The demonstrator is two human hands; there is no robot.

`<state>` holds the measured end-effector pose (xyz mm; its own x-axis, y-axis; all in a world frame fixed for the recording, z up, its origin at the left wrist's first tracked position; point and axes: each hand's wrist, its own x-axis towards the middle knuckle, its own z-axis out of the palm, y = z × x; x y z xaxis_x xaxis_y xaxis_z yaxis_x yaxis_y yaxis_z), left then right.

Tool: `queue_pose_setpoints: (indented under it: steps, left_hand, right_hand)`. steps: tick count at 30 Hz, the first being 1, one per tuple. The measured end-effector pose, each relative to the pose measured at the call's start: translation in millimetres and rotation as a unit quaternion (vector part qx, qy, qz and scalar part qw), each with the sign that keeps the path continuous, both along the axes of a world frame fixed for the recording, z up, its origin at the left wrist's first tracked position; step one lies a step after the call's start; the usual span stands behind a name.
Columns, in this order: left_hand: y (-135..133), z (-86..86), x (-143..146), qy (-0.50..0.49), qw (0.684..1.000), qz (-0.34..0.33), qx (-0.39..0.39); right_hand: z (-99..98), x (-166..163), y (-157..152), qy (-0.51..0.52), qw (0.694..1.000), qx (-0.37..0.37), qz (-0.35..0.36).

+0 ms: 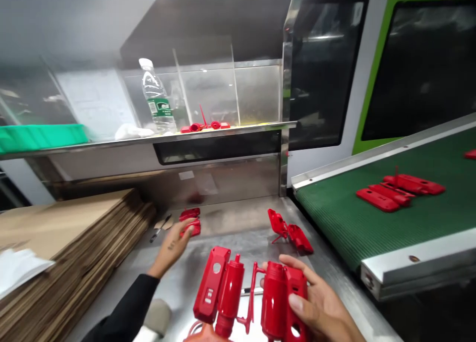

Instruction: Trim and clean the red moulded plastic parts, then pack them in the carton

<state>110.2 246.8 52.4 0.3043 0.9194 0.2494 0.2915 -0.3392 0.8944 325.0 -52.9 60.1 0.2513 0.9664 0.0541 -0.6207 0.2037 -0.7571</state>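
My right hand [322, 307] is closed around the right side of a red moulded plastic set [253, 295]. The set is several shells and cylinders joined by a thin runner, held low over the steel table [238, 223]. My left hand [173, 245], in a black sleeve, reaches forward. Its fingers curl onto a small red part [190, 222] lying near the back of the table. A second red moulded piece [290, 230] lies on the table to the right, apart from both hands.
A stack of flat cardboard [70, 253] fills the left side. A green conveyor belt [372, 228] on the right carries red parts [399, 189]. The shelf [148, 139] above holds a water bottle [158, 99], red pieces and a green tray [40, 135]. A small dark tool [159, 228] lies by the cardboard.
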Motion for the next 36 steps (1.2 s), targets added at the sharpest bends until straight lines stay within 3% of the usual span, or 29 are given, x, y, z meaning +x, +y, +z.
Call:
queue_pose_setpoints:
  steps: [2,3,5,7,9,13,17,22,29,36]
  left_hand:
    - [-66,16.1,-9,-0.042,0.988,-0.112,-0.102]
    - [-101,24.5,-13,-0.136,0.937,-0.211,-0.242]
    - [-166,38.9,-19,-0.260,0.824,-0.333,-0.377]
    - [-212,47.6,-24,-0.350,0.761,-0.361,-0.411]
    - [-235,50.0,-29,-0.393,0.731,-0.369,-0.419]
    - [-239,44.3,-43,-0.432,0.716,-0.332,-0.436]
    - [-233,41.8,-54,-0.466,0.696,-0.308,-0.452]
    - [-227,44.3,-60,-0.472,0.676,-0.307,-0.475]
    - [-216,37.3,-71,-0.482,0.653,-0.283,-0.511]
    - [-212,28.4,-81,-0.466,0.679,-0.252,-0.509]
  right_hand:
    - [1.7,-4,-2,0.012,1.000,-0.010,0.015]
    - [1.8,-6,-3,0.019,0.999,-0.016,0.023]
    - [-1.2,-8,-6,0.030,0.998,-0.039,0.039]
    - [-9.4,-7,-9,0.031,0.995,-0.074,0.053]
    - [-20.5,-5,-11,0.023,0.991,-0.113,0.066]
    - [-30.9,-7,-12,0.018,0.980,-0.180,0.077]
    - [-15.8,-21,-12,-0.004,0.972,-0.216,0.091]
    - [-5.3,-26,-12,0.022,0.981,-0.172,0.088]
    - [4.9,-26,-11,0.020,0.981,-0.130,0.145]
    - [24.7,-41,-11,-0.067,0.978,-0.124,0.154]
